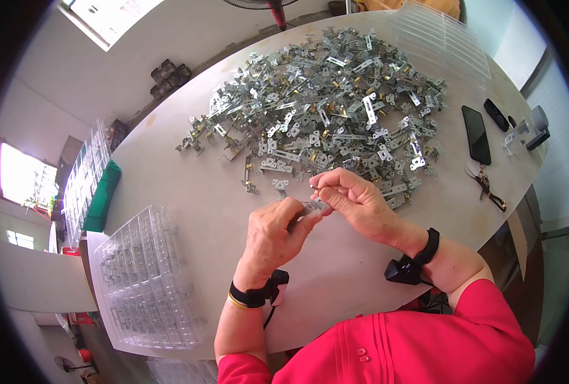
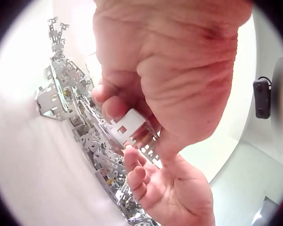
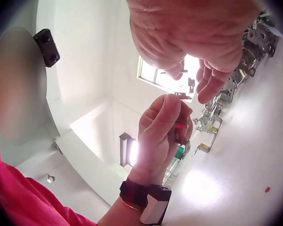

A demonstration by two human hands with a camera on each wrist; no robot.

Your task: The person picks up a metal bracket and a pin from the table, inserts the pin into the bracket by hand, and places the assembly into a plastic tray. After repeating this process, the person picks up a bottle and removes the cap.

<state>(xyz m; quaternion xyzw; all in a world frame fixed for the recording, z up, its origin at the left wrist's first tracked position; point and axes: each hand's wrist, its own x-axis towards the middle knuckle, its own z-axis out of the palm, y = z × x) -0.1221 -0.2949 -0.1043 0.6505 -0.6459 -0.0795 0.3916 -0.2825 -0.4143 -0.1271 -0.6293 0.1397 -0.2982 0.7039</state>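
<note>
A small bent sheet-metal bracket (image 2: 131, 123) with square cut-outs is held in my left hand (image 1: 273, 233), the fingers curled round it. Part of it is hidden behind the thumb and palm. My right hand (image 1: 364, 208) is close against the bracket's far end, thumb and forefinger pinching a thin, dark, pin-like piece (image 1: 314, 187). In the right wrist view the right hand (image 3: 198, 42) hangs just above the left hand (image 3: 160, 122). Both hands are over the table, at the near edge of a large heap of similar metal brackets (image 1: 323, 109).
Clear plastic trays (image 1: 150, 275) with rows of compartments lie on the left; another clear tray (image 1: 441, 41) is at the back right. A green bin (image 1: 102, 197) stands at the left edge. On the right are a phone (image 1: 476, 134), scissors (image 1: 486, 189) and a black case (image 1: 495, 115).
</note>
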